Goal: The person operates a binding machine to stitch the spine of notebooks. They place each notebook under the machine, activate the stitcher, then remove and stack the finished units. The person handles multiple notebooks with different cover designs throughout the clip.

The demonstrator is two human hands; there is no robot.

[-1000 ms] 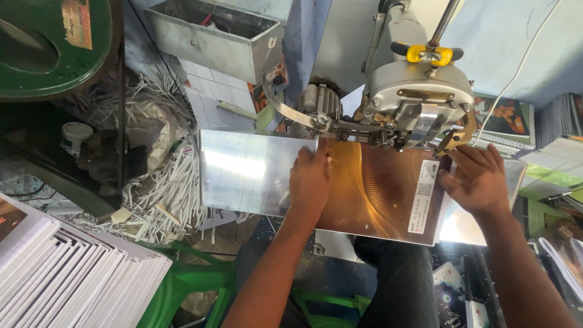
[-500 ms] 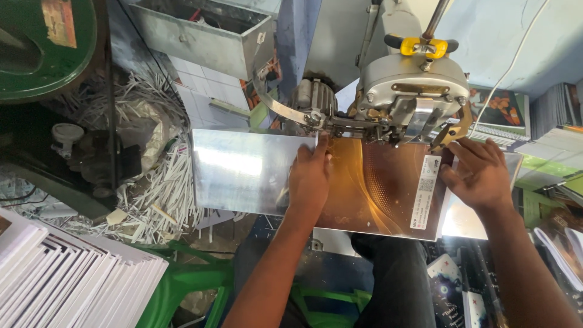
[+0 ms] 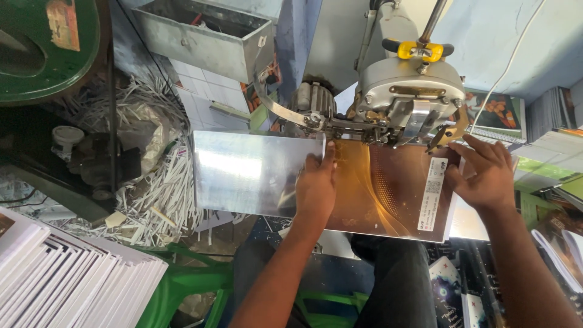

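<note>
We reach both bare forearms up and away from our body, the two roughly parallel. Our left hand [image 3: 316, 188] lies palm down, wrist straight, its fingers [image 3: 328, 159] held close together and stretched forward, pressed flat rather than curled around anything. Our right hand [image 3: 483, 173] sits well apart from it, also palm down, wrist bent slightly inward. Its fingers [image 3: 470, 147] are spread and point up and to the left, the tips pressing down, with the thumb tucked along the inner side.
</note>
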